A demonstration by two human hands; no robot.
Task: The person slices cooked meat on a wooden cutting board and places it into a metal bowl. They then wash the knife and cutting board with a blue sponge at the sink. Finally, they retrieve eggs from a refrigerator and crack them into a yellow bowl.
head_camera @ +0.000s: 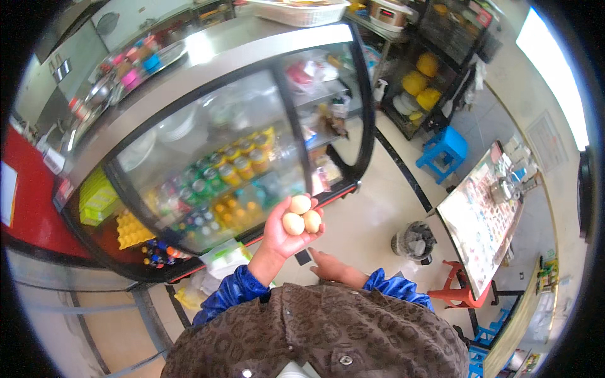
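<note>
Three pale eggs (293,224) rest together in the upturned palm of my left hand (280,236), with its fingers curled around them. Lower down, close to the front of my jacket, my right hand (333,268) points to the left with its fingers a little apart and nothing visible in it. Just beyond the eggs stands a display cabinet (227,71) with a curved glass front. Behind its glass are yellow cans (243,165), green-coloured cans (205,179) and several bottles with orange contents (231,210).
A yellow egg tray (132,230) lies at the cabinet's left end. On the right are a blue plastic stool (444,151), a lined waste bin (412,241), a table (472,222) bearing a metal kettle (505,190), and a red stool (456,290). A white basket (302,13) sits atop the cabinet.
</note>
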